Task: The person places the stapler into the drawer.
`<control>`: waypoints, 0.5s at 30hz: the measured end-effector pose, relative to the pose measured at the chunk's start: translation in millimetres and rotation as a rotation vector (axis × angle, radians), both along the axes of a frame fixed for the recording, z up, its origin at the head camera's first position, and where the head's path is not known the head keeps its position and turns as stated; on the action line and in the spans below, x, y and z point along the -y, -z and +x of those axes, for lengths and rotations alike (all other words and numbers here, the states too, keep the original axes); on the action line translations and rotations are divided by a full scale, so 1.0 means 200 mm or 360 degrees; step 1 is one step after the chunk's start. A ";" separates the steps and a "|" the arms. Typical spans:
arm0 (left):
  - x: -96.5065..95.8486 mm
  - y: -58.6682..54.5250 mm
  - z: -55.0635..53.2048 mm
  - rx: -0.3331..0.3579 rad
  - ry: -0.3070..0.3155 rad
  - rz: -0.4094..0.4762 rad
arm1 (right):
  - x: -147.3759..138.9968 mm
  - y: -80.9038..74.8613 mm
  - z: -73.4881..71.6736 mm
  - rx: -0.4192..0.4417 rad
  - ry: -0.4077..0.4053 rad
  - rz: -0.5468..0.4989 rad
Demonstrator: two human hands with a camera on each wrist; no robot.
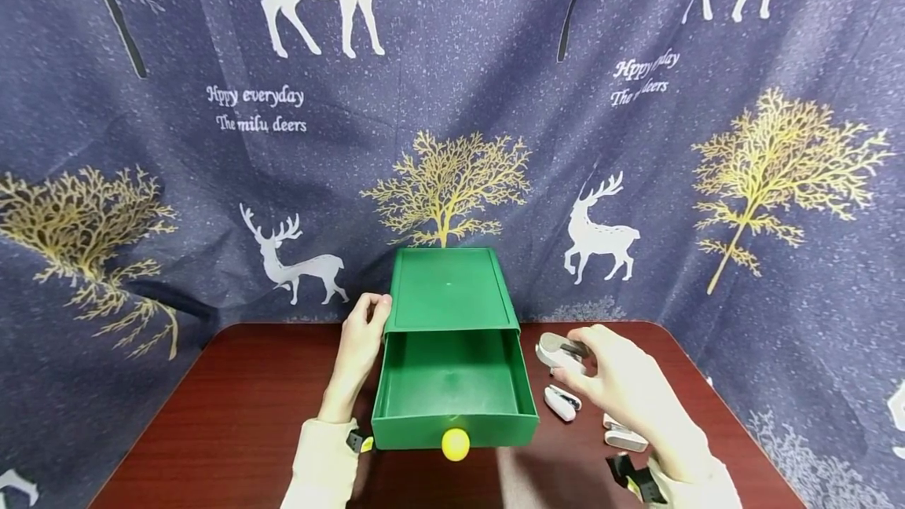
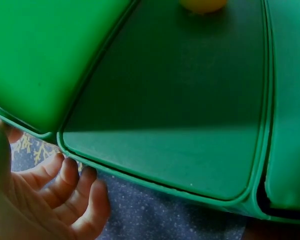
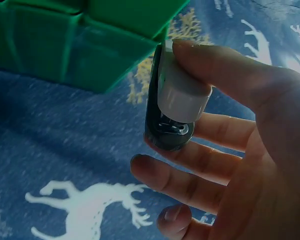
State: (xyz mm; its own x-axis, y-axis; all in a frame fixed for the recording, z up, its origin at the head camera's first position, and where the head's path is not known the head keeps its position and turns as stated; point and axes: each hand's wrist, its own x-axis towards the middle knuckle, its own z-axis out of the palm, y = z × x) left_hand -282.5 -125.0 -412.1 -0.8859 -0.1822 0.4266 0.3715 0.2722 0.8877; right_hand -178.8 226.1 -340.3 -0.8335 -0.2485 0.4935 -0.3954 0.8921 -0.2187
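Observation:
A green drawer box stands at the table's far edge, its drawer pulled out toward me, with a yellow knob on the front. My left hand is at the box's left side. In the left wrist view its loosely bent fingers touch the edge of the green wall. To the right of the box, my right hand pinches a white and grey stapler between thumb and fingers. The right wrist view shows the stapler's white end under the thumb and its dark side by the fingers.
A smaller white stapler lies on the dark red table between the drawer and my right hand. Another white stapler lies beside my right wrist, partly hidden by it. A blue cloth with deer and trees hangs behind the table.

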 end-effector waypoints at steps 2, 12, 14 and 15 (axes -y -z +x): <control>0.00 0.00 0.00 -0.0001 -0.0004 -0.0006 | 0.03 -0.02 0.00 -0.0015 -0.0012 0.0001; 0.00 0.00 -0.01 0.0019 -0.0014 -0.0025 | 0.22 -0.12 -0.01 -0.0013 -0.0096 -0.0045; 0.00 0.00 0.00 0.0011 -0.0022 -0.0039 | 0.26 -0.13 -0.01 -0.0043 -0.0130 -0.0037; 0.00 0.00 0.00 0.0008 -0.0032 -0.0049 | 0.28 -0.13 -0.01 -0.0048 -0.0144 -0.0024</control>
State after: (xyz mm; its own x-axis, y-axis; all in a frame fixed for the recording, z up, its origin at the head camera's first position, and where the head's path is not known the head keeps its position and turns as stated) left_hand -283.3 -125.0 -411.8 -0.8843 -0.1868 0.4279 0.3613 0.3066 0.8806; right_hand -181.6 169.3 -313.5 -0.7927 -0.3146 0.5221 -0.4809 0.8491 -0.2185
